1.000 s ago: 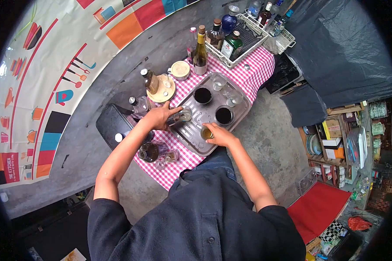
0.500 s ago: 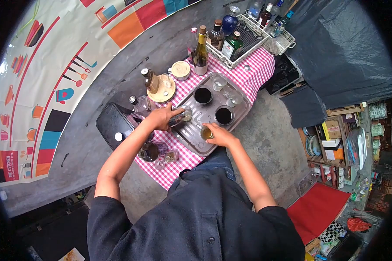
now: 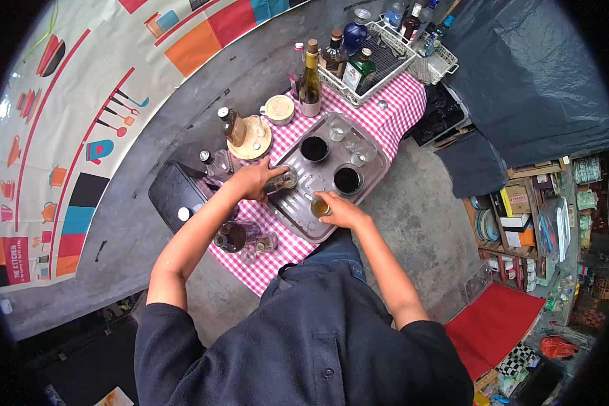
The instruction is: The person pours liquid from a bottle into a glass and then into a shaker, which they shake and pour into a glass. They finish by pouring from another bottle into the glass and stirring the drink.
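My left hand is closed round a clear glass, which leans over the left edge of the brown tray. A small glass with amber liquid stands near the tray's front, and my right hand has its fingers wrapped on its right side. Beyond my hands on the tray are one glass of dark liquid and another dark-filled glass. Farther back, an upright clear glass and a second clear glass sit at the tray's far side.
Bottles and jars crowd the checked tablecloth: a corked wine bottle, a brown bottle on a round board, and a dark round bottle at left. A white wire basket holds several bottles. A lidded cup stands behind the tray.
My left hand and its glass have shifted very slightly, with the index finger now lying more along the glass. My right hand stays on the small amber glass.
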Tool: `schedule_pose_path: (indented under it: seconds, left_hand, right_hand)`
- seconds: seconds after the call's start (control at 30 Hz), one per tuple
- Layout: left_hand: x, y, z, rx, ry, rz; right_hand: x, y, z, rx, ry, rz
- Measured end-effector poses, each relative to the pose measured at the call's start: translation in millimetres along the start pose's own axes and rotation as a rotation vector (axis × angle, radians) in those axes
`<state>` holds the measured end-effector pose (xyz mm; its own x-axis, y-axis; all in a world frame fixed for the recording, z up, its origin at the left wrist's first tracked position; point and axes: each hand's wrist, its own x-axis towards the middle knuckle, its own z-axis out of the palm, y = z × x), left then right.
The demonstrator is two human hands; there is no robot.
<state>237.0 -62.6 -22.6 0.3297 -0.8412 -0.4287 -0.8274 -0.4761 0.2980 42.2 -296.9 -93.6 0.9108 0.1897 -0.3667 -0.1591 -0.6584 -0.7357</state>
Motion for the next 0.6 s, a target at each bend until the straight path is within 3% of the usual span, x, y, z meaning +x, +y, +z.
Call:
schedule_pose_path:
  seconds: [0.6]
  left_hand:
    - [8.3,-3.4,-0.4,0.010,0.018,0.036]
  right_hand:
    - [1.7,5.7,3.7,0.000,0.011,-0.023]
